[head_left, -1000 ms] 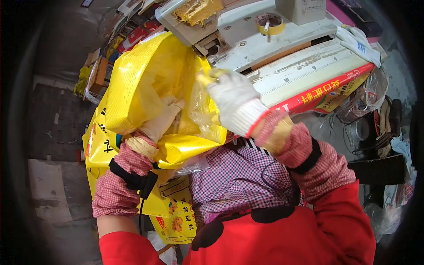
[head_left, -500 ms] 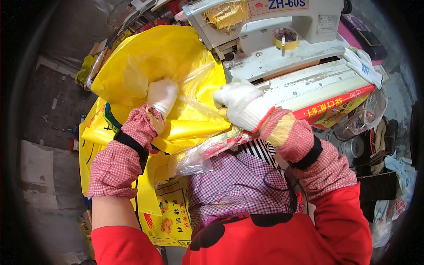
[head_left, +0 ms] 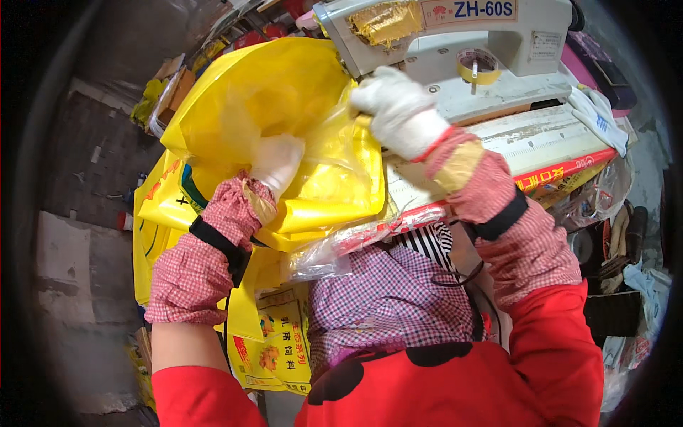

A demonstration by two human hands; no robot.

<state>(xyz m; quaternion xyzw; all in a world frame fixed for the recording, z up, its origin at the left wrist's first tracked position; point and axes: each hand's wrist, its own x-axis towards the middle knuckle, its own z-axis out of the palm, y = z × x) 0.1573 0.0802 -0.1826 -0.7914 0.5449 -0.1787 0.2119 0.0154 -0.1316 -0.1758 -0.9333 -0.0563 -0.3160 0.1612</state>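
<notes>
A large yellow woven plastic bag (head_left: pixel 213 92) with a clear plastic liner (head_left: pixel 341 135) at its mouth lies bunched over the left end of the sewing machine's bed. My left hand (head_left: pixel 279 162), in a white glove, reaches into the mouth. Its fingers are blurred and hidden among the folds and film. At the far right edge of the mouth, my white-gloved right hand (head_left: pixel 398 110) is closed on the bag's rim and the liner. It is in front of the grey sewing machine (head_left: pixel 523 39), near its needle end.
A tape roll (head_left: pixel 478 66) sits on a pin on the machine bed. A spare white glove (head_left: pixel 597 117) lies at the bed's right end. A printed yellow bag (head_left: pixel 281 341) hangs by my lap, beside a checked cloth (head_left: pixel 391 299). Cloths and plastic bags are piled at the right.
My right hand has moved up and away from me, drawing the bag's right edge with it. My left hand has shifted slightly right and nearer. The whole view has shifted a little.
</notes>
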